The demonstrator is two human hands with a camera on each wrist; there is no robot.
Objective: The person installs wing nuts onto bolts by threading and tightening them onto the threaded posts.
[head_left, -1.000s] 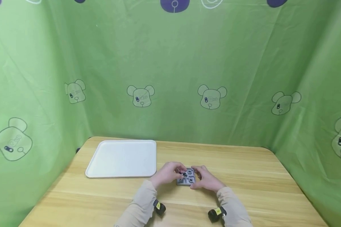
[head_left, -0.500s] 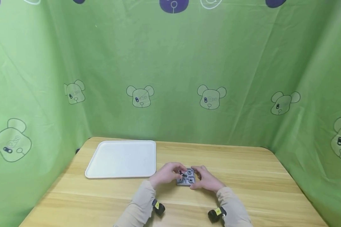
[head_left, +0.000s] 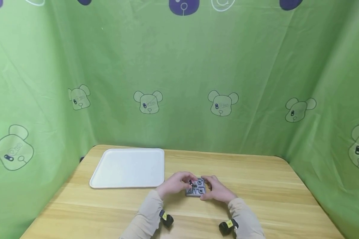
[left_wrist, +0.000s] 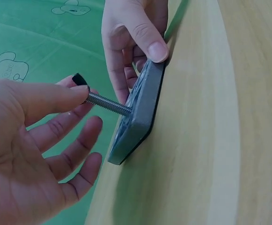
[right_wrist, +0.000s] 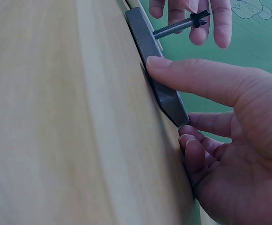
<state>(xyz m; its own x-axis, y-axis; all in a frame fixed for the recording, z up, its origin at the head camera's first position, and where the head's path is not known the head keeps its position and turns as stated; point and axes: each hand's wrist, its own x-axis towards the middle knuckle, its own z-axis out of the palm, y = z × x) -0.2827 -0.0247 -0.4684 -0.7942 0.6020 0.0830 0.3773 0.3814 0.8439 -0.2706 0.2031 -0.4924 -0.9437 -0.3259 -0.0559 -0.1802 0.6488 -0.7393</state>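
Observation:
A grey square block (head_left: 201,192) with dark round holes and grooves on its top lies on the wooden table. From its face rises a threaded bolt (left_wrist: 108,102) with a black winged head (right_wrist: 200,18), standing at a slant in the wrist views. My left hand (head_left: 176,182) pinches that head between thumb and index finger, its other fingers spread loosely beside the bolt. On the block's right side, my right hand (head_left: 216,189) grips the edges, thumb on the near side and fingers at the far side. The bolt's lower end is hidden in the block.
A white rectangular tray (head_left: 128,167) lies on the left of the wooden table (head_left: 257,176). Green curtains (head_left: 179,66) with bear prints hang behind and at both sides. Each wrist wears a black camera.
The bolt's black head looks turned and slightly shifted between my left fingers. My right hand and the block stay in place.

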